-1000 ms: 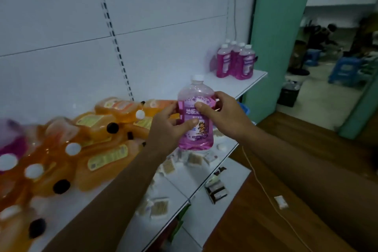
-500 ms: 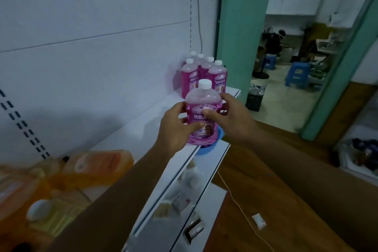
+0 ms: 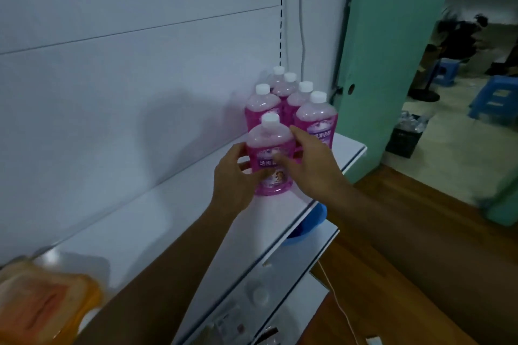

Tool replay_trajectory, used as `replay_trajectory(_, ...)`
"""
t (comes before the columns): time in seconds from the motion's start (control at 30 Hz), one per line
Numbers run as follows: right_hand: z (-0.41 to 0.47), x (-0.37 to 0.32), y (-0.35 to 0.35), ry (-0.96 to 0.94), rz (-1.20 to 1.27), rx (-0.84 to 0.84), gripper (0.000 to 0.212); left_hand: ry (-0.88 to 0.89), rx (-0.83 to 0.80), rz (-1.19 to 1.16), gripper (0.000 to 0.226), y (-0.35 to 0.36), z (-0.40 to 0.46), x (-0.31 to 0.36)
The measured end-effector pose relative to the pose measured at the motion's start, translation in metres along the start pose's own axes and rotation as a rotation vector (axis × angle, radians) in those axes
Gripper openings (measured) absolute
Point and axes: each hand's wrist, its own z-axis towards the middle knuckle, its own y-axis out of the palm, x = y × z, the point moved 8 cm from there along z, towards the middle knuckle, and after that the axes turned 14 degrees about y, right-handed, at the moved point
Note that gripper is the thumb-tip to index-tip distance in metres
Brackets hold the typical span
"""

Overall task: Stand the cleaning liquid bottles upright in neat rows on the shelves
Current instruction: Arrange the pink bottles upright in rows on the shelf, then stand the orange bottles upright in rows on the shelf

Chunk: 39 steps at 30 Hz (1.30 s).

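The left hand (image 3: pixel 234 176) curls round the left side of a pink bottle (image 3: pixel 270 159), thumb across the label, while the right hand (image 3: pixel 311 159) is at the bottle's right side with its fingers fairly straight and its thumb blurred over the label; whether the right one truly grips or only steadies I cannot tell for sure, though it looks more like a light touch than a hold. The bottle stands upright on the white shelf (image 3: pixel 347 151), its base seemingly down on the surface, just in front of a cluster (image 3: pixel 291 101) of five like pink bottles with white caps that stand at the shelf's far end against the back wall. It sits in line with the left-hand bottle of that cluster, close to it, and beside the nearest right-hand bottle. The step in hand, as I judge it, is the setting-down: seating this bottle as the next one in its row. The next move would call for letting go without tipping it, perhaps a small nudge to square it, then reaching back along the shelf from the cluster, where an orange bottle (image 3: pixel 47 305) lies blurred on its side at the near end.
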Motion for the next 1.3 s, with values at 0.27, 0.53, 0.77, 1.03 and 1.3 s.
replay_trajectory(0.27,0.017,0.009,0.012,-0.088,-0.142,0.079,0.063,0.008,0.059,0.132,0.064,0.009,0.045,-0.025)
replay_trajectory(0.53,0.036,0.026,0.047,-0.111,-0.200,-0.137,0.047,0.041,0.085,0.242,0.059,0.002,0.071,-0.035)
replay_trajectory(0.77,0.046,0.025,0.062,-0.086,-0.195,-0.214,0.056,0.006,0.024,0.291,0.066,-0.004,0.080,-0.044)
replay_trajectory(1.03,0.026,0.021,0.085,-0.108,-0.373,-0.261,0.066,-0.034,-0.025,0.520,0.068,-0.044,0.052,-0.026)
replay_trajectory(1.3,-0.024,-0.044,0.155,-0.331,-0.454,-0.457,0.076,-0.113,-0.009,0.903,0.063,-0.134,-0.034,0.024)
